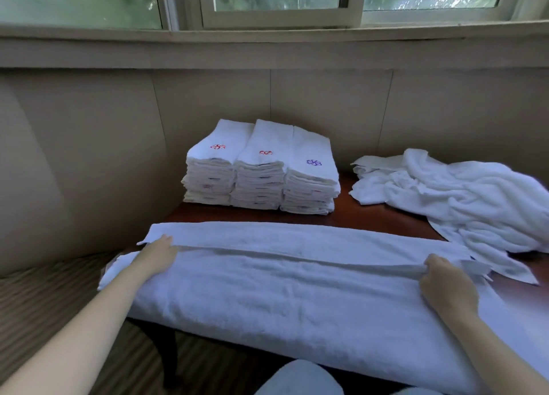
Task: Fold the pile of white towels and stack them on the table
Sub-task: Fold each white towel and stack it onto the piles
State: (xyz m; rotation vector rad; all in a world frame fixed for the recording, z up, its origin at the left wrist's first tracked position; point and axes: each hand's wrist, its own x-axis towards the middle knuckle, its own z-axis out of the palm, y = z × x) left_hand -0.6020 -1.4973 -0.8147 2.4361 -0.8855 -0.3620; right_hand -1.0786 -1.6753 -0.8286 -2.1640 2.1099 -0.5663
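Observation:
A long white towel (297, 284) lies spread across the near side of the dark wooden table (350, 213), its near half folded over so an edge runs along its middle. My left hand (159, 253) holds that folded edge at the towel's left end. My right hand (445, 281) pinches the same edge at the right end, fingers curled on the cloth. Three side-by-side stacks of folded white towels (261, 175) with red and purple emblems stand at the back of the table. A loose pile of unfolded white towels (463, 198) lies at the back right.
A beige padded wall (89, 145) wraps round the table on the left and back, under a window sill. Striped carpet (44, 299) shows at the lower left beside the table leg. My knee in light fabric (300, 379) sits at the bottom centre.

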